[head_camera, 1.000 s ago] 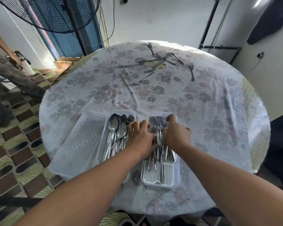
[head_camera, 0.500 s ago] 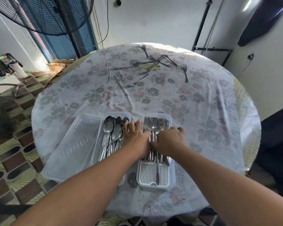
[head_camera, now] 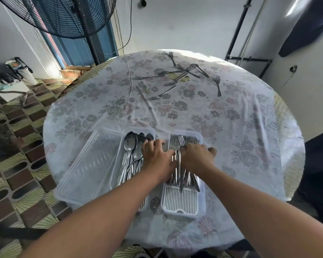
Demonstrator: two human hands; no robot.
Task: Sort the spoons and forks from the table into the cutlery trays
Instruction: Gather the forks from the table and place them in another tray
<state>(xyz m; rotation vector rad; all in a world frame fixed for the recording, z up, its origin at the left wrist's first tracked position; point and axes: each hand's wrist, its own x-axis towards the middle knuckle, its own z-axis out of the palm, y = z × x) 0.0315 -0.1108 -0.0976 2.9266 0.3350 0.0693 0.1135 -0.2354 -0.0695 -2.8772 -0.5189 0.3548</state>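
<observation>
Both hands on fork tray (head_camera: 183,200). Left hand (head_camera: 158,157) and right hand (head_camera: 197,158) press curled fingers on forks (head_camera: 181,170), likely to line them up. Spoons (head_camera: 132,155) in next tray. Loose forks (head_camera: 177,75) wait far across worktop (head_camera: 241,127).

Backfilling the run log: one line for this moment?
stage: tidying forks in fork tray | left hand, right hand on pile | spoon tray filled | loose forks far side
</observation>
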